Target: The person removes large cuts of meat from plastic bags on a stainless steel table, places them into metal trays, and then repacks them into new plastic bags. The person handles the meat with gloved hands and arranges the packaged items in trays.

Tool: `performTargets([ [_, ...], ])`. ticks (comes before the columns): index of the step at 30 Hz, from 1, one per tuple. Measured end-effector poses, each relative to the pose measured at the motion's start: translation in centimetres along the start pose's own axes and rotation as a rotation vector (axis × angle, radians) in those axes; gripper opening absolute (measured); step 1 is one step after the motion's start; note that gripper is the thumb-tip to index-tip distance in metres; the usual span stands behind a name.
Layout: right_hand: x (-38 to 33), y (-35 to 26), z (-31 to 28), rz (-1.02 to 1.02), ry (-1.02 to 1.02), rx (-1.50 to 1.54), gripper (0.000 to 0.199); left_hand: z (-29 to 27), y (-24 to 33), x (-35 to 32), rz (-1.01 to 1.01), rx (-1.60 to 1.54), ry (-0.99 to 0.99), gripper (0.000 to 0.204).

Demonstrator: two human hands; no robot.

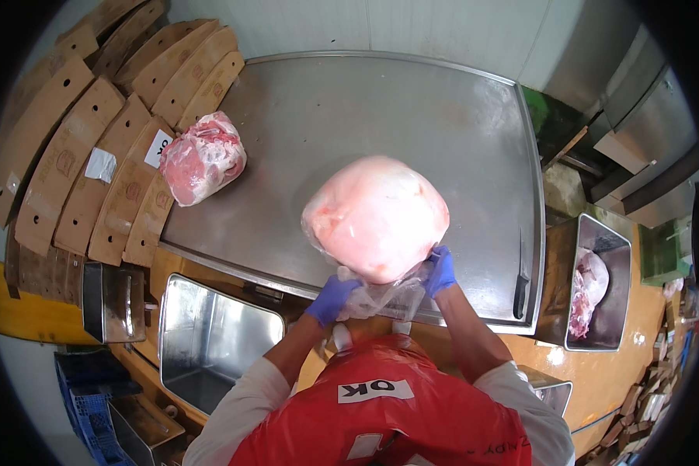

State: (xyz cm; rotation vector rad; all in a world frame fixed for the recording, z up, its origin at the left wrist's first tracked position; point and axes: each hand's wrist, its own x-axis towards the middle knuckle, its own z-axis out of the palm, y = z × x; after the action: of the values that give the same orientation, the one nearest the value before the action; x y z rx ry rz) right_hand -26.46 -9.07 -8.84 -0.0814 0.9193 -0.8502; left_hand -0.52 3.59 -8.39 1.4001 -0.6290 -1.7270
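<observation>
A large pale, fat-covered cut of meat [379,213] in a clear plastic bag lies on the steel table, close to its front edge. The bag's loose end [384,299] hangs toward me over that edge. Its left side is gripped by my left hand [335,299], in a blue glove. My right hand [441,270], gloved the same way, is closed on the right side of the bag, just below the meat. Some of the fingertips are hidden by the plastic and the hands themselves.
Another pink piece of meat [204,159] sits at the table's left, against stacked cardboard boxes [81,167]. A knife [521,283] lies along the right edge of the steel table [287,101]. Steel bins stand below: one at left [210,342], one at right [610,334] with meat inside.
</observation>
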Motion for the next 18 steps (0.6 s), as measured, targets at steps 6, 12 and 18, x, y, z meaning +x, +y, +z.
performTargets([
  [6, -7.4, -6.5, 7.4, -0.025, -0.198, -0.118, 0.030, 3.0, 11.8, -3.8, 0.276, -0.083, -0.009, 0.022],
  [12, 2.7, -10.8, 7.8, -0.111, -0.265, -0.092, 0.023, 3.4, 16.6, 4.6, 0.589, -0.027, 0.074, 0.023],
  [18, -4.7, -10.9, 13.7, -0.295, -0.211, -0.041, 0.018, 4.0, 23.5, 1.8, 0.541, -0.457, 0.071, 0.021],
])
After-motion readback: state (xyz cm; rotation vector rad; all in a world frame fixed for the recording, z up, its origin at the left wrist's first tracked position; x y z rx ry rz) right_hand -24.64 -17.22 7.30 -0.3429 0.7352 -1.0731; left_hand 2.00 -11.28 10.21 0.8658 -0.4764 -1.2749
